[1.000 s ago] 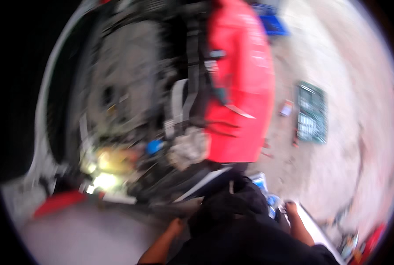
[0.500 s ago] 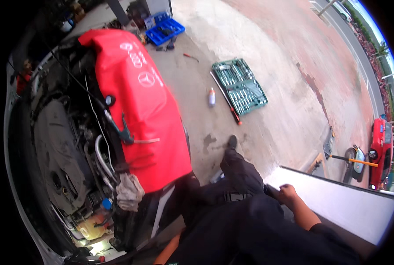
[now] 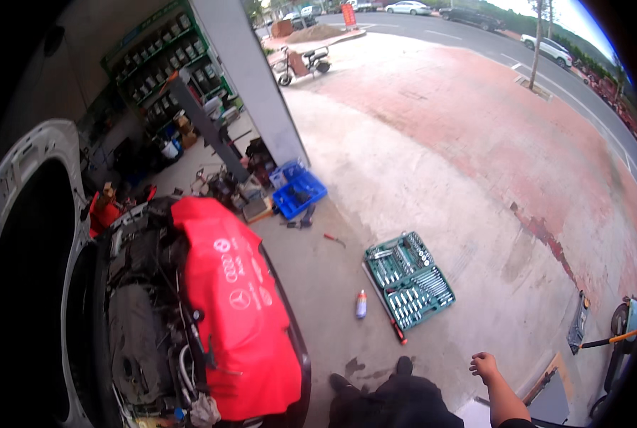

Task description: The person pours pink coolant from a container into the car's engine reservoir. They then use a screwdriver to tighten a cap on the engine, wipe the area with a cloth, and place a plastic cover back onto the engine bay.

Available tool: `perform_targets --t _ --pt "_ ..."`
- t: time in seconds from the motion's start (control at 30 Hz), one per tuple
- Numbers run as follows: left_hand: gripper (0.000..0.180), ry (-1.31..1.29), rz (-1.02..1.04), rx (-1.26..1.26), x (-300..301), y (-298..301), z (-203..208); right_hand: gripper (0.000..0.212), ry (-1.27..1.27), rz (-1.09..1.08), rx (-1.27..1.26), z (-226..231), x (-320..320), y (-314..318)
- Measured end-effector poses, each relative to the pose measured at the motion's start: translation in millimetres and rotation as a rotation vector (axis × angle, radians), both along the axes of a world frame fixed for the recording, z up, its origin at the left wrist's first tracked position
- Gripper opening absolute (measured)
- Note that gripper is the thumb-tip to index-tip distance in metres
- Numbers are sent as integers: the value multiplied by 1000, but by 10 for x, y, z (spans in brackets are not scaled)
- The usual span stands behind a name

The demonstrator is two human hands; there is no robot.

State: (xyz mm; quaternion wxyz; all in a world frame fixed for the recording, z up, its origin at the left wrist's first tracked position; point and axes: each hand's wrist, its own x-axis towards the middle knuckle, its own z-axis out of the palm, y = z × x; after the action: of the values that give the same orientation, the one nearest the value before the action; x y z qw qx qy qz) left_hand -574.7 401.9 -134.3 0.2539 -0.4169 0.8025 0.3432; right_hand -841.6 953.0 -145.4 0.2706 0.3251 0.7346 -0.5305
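My right hand hangs in the air at the lower right, fingers loosely bent and a little apart, with nothing visible in it. My left hand is out of the picture. On the floor ahead lies an opened green socket set case, full of sockets and wrenches. A long bar with a red handle rests along its near left side. Left of the case stands a spray can. A red fender cover drapes over the car's side, with an air gun with a round gauge at its inner edge.
The car's bonnet is raised over the engine. A grey rag lies by the engine bay. Farther off are a blue tray, a pillar and a red-handled tool. Boards lean at the lower right.
My view has swung up and left, bringing in the raised bonnet and street. My right hand has come away from the dark object at my hip; my left forearm has left the picture.
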Motion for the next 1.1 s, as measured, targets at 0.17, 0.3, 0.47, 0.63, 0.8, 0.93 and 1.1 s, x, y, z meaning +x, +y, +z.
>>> perform_targets --t 0.17,0.3,0.47,0.63,0.8,0.93,1.1 --pt "25 174 31 -64 -1180 191 11 26 6 -15 29 -89 -144 343" --pt "25 297 44 -74 -2051 397 -25 20 -58 94 149 -393 260 680" --pt "25 378 10 -35 -2888 657 -98 37 -298 188 190 -283 933 1161" --pt "25 377 23 -69 -3122 892 22 32 -427 253 205 -416 639 1268" --pt "25 273 171 -121 -2958 1313 -94 26 -262 397 164 -784 -595 1586" --pt "25 141 369 -165 -2459 1873 -247 17 -71 440 12 -1022 -1910 1831" --pt "25 -118 620 -113 -937 3471 -696 24 -181 467 31 -678 -3017 2130"
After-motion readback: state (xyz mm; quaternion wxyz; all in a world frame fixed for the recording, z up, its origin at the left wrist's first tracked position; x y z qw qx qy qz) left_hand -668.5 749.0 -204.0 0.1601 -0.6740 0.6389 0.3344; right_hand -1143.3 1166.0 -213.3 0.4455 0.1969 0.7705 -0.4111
